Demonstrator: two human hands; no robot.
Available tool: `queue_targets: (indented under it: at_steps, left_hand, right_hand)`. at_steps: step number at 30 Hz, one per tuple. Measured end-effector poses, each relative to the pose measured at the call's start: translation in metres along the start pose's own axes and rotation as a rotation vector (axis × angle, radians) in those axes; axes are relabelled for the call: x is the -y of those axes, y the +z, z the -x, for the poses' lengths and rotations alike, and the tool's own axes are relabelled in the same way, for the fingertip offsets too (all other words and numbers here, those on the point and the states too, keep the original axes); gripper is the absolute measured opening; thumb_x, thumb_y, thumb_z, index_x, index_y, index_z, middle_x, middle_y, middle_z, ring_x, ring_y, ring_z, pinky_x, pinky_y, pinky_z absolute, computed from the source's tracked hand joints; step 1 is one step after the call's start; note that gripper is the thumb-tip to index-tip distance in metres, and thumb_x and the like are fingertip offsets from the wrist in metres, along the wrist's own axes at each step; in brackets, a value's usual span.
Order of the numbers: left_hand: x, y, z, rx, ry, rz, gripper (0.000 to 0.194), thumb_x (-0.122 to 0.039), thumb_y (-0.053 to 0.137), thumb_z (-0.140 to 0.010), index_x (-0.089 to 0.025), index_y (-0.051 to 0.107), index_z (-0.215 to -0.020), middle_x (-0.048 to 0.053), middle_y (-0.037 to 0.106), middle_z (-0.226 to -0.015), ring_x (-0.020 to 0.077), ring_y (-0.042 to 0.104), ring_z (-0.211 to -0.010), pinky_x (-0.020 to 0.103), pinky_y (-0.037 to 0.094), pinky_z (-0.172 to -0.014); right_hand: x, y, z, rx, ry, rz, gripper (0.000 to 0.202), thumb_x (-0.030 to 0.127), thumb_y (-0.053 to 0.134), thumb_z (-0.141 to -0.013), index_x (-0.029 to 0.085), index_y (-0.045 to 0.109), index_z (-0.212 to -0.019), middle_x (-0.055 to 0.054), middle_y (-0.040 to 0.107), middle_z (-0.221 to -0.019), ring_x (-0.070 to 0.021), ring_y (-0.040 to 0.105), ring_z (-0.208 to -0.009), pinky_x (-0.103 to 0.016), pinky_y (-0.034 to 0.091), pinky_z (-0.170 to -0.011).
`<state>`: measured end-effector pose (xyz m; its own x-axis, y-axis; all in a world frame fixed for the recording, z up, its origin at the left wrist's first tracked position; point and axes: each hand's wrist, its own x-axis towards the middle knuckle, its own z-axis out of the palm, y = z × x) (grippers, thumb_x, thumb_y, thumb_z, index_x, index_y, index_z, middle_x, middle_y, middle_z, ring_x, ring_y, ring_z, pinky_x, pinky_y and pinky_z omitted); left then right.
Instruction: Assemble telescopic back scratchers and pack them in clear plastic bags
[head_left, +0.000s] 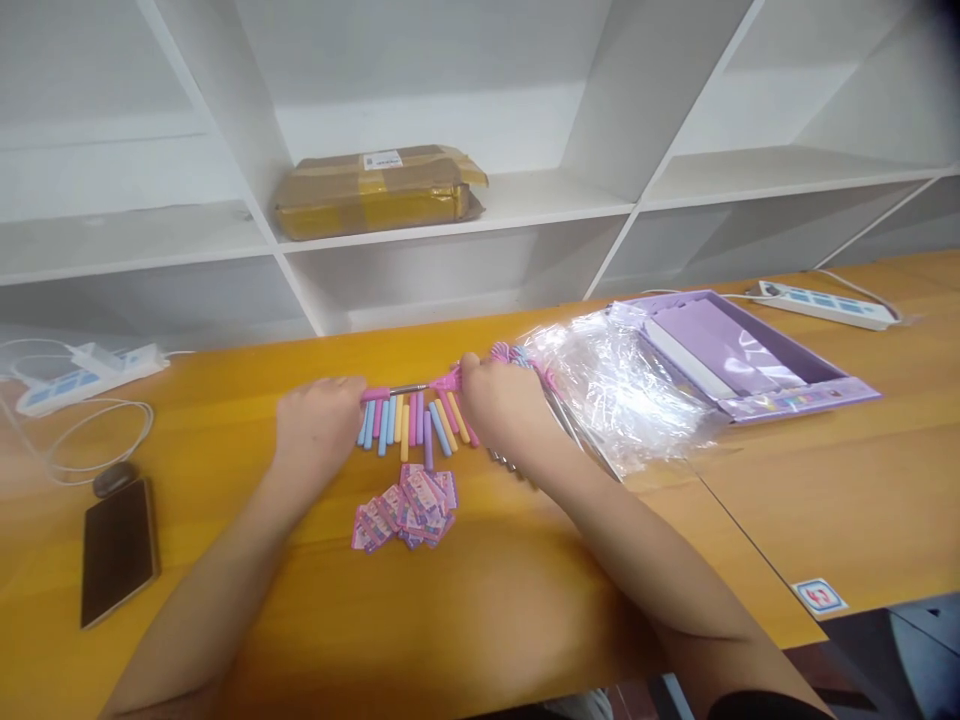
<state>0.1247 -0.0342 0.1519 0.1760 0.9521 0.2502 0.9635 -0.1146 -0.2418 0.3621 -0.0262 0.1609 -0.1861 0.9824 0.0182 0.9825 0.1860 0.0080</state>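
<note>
My left hand (319, 420) is closed around the pink handle end of a thin rod (409, 388) with a metal shaft. At the rod's other end, my right hand (499, 400) grips a pink piece, mostly hidden by the fingers. Beneath the rod lies a row of pastel sticks (405, 430) in blue, pink, yellow and purple. A loose pile of pink printed cards (409, 508) is nearer to me. Pink and blue twisted pieces (514, 352) show just behind my right hand, and several metal rods (574, 425) lie partly under my right wrist.
Crumpled clear plastic (615, 385) and an open purple box (765, 365) are at right. Power strips (825, 303) stand at both sides, with a white cable (142, 420) at left. A phone (118, 552) lies front left. A taped carton (379, 190) sits on the white shelf (547, 200).
</note>
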Motion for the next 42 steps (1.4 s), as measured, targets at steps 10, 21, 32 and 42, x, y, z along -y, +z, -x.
queue_targets:
  at_steps: [10,21,32,42]
  left_hand:
    - [0.005,-0.009,0.015,-0.166,0.087,0.109,0.029,-0.016,0.055,-0.092,-0.022,0.061,-0.064,0.008,0.067,-0.064,0.0222,0.058,-0.064,0.034,0.022,-0.057]
    - [-0.003,-0.008,0.019,-0.176,0.083,0.164,0.045,-0.04,0.054,-0.106,-0.022,0.063,-0.066,0.008,0.069,-0.065,0.0226,0.062,-0.067,0.035,0.022,-0.059]
    - [0.002,-0.009,0.018,-0.22,0.032,0.218,0.052,-0.046,0.051,-0.107,-0.023,0.062,-0.062,0.008,0.067,-0.063,0.0226,0.059,-0.065,0.035,0.021,-0.059]
    - [0.007,0.009,0.01,-0.491,0.115,0.179,0.058,-0.043,0.057,-0.107,-0.02,0.055,-0.054,0.005,0.06,-0.052,0.0175,0.049,-0.054,0.033,0.016,-0.054]
  right_hand:
    - [0.002,-0.007,0.016,0.063,-0.076,0.017,0.024,0.009,0.056,-0.096,0.013,0.063,-0.119,-0.017,0.077,-0.091,-0.0323,0.079,-0.086,-0.032,0.048,-0.072]
    - [-0.004,-0.009,0.021,0.059,-0.125,-0.012,0.024,0.009,0.049,-0.097,0.019,0.059,-0.116,-0.012,0.078,-0.097,-0.0287,0.076,-0.081,-0.031,0.038,-0.066]
    - [-0.016,-0.016,0.022,-0.03,-0.122,-0.032,0.021,0.011,0.047,-0.097,0.019,0.057,-0.114,-0.01,0.075,-0.097,-0.0246,0.07,-0.077,-0.031,0.026,-0.062]
    - [-0.011,-0.02,0.023,0.03,-0.053,-0.014,0.021,0.011,0.048,-0.097,0.017,0.056,-0.116,-0.012,0.074,-0.093,-0.0267,0.072,-0.081,-0.031,0.03,-0.065]
